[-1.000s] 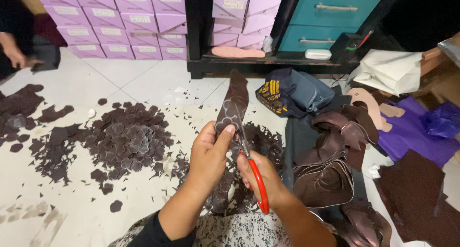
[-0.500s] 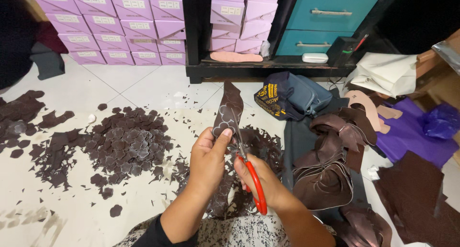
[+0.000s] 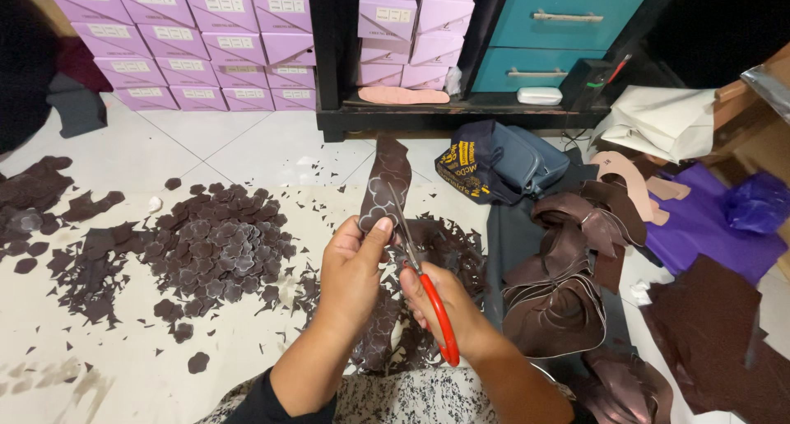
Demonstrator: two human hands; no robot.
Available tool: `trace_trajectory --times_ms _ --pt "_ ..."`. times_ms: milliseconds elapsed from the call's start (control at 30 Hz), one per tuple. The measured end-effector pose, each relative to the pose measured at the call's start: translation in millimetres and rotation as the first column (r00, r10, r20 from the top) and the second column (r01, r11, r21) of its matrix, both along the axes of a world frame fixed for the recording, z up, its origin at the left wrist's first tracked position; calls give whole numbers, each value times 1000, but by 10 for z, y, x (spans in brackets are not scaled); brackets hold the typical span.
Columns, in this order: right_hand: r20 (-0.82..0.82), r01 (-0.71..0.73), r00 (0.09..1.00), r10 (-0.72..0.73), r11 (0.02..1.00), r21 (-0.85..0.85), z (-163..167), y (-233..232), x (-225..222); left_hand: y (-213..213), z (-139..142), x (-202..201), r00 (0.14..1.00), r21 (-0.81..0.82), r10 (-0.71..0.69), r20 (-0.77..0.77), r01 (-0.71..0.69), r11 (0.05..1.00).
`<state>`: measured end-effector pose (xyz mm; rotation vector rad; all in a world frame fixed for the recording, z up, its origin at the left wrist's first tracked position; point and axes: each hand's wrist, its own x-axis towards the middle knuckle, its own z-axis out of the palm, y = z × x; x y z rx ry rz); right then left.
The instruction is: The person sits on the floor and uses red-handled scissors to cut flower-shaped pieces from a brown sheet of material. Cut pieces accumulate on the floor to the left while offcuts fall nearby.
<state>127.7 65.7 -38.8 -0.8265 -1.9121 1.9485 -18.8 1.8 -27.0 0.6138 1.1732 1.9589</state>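
White tiled floor (image 3: 271,144), strewn w/ dark brown flower-shaped leather cutouts (image 3: 216,247). Left hand (image 3: 352,267) pinching long dark brown leather strip (image 3: 385,185), held upright at centre. Right hand (image 3: 448,309) closed round red-handled scissors (image 3: 420,267), blades at strip edge. Hands side by side.

Bright, even indoor light, soft shadows, sharp focus, wide-angle edge distortion.

Dark brown leather strip (image 3: 385,181) marked with flower outlines, held upright, red-handled scissors (image 3: 424,284) cutting its edge
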Motion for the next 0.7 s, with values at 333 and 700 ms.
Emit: trace_trajectory --times_ms 333,700 --pt "-33 -62 997 64 996 63 -8 83 57 -20 22 -122 994 5 -39 -106 39 999" --pt "21 52 998 -56 987 150 -24 7 6 -39 70 -68 996 24 -88 5 88 996"
